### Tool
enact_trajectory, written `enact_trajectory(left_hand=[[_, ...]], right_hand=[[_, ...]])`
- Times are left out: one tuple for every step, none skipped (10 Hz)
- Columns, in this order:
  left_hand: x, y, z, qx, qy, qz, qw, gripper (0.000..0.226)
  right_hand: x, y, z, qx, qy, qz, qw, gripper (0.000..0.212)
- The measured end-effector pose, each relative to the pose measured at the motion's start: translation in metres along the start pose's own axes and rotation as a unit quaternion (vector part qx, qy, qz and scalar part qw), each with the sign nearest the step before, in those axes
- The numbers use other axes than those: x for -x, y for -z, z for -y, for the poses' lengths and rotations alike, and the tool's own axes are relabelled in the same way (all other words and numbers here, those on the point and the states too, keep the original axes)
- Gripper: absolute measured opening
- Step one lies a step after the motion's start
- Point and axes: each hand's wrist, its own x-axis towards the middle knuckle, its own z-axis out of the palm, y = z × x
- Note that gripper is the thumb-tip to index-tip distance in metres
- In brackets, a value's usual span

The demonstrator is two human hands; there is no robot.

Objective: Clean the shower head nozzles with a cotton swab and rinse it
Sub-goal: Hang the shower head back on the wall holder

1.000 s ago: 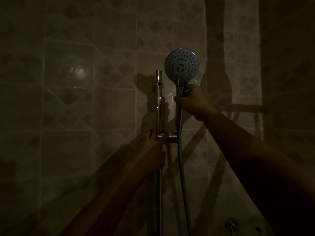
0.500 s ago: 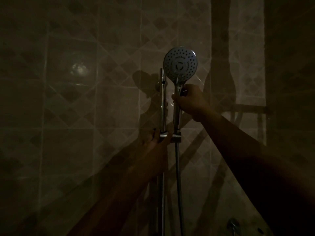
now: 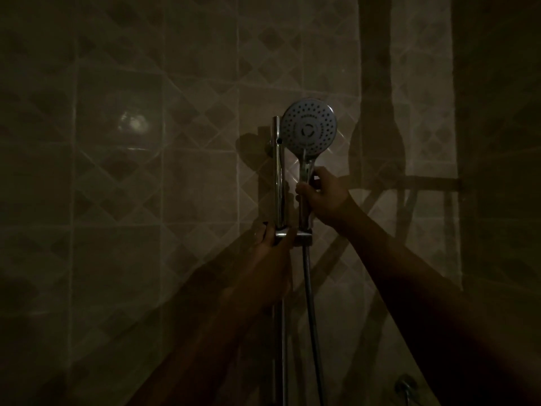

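Note:
The round shower head (image 3: pixel 308 127) faces me in a dim shower, its face dotted with nozzles. Its chrome handle runs down into the holder bracket (image 3: pixel 303 236) on the vertical slide rail (image 3: pixel 278 177). My right hand (image 3: pixel 323 194) is closed around the handle just below the head. My left hand (image 3: pixel 270 253) grips the bracket and rail from below and to the left. The hose (image 3: pixel 311 317) hangs straight down from the bracket. No cotton swab is visible.
Patterned wall tiles (image 3: pixel 187 177) lie behind the rail, with strong shadows of my arms on them. A chrome tap fitting (image 3: pixel 405 386) shows at the bottom right. The right side of the view is very dark.
The shower head has shifted left toward the rail, and its handle now sits down in the bracket. My left hand stays on the bracket.

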Motion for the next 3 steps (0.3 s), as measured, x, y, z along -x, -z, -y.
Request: enact_trajectory(left_hand=[[-0.002, -0.004, 0.005, 0.001, -0.008, -0.006, 1.000, 0.074], [-0.003, -0.004, 0.010, -0.028, 0.000, 0.000, 1.000, 0.080], [0.009, -0.004, 0.014, -0.014, -0.021, -0.064, 0.998, 0.070]], right_hand=[[0.001, -0.001, -0.002, -0.008, 0.007, 0.005, 1.000, 0.033], [0.008, -0.003, 0.002, 0.001, -0.020, 0.018, 1.000, 0.035], [0.027, -0.002, 0.003, 0.035, -0.043, 0.057, 0.997, 0.026]])
